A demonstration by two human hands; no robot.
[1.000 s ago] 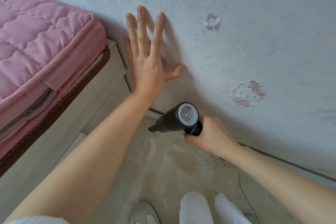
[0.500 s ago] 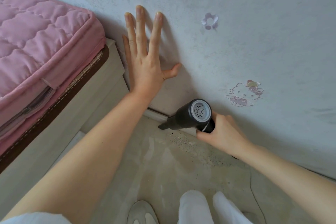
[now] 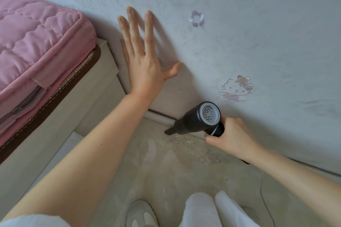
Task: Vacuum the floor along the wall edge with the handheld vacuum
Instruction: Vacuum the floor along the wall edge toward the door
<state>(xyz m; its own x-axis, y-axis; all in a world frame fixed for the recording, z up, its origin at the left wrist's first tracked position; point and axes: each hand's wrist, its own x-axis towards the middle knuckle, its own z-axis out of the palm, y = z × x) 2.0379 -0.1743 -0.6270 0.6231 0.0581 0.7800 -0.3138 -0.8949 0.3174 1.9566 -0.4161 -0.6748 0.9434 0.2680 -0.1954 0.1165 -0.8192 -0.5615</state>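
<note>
A pale, mottled wall is filling most of the view, meeting a light concrete floor along a white skirting strip, with a pink quilted mattress sitting on a cream bed base at the left. The left hand is pressing flat against the wall with its fingers straight and spread, thumb angled out to the right, well above the skirting. Lower and to the right, the right hand is gripping the handle of the black handheld vacuum, fingers curled round it. The vacuum's body is slanting down to the left, its round white rear vent facing the camera and its narrow nozzle lying against the floor just beside the skirting. A scatter of dark grit is lying on the floor directly below the nozzle and trailing rightward under the right hand. The handle is mostly hidden inside the grip, and the nozzle tip appears to be touching the floor, though the angle is making that hard to confirm. White trouser legs and a grey shoe are being cut off by the bottom edge. A cartoon cat sticker and a flower sticker are showing on the wall.
</note>
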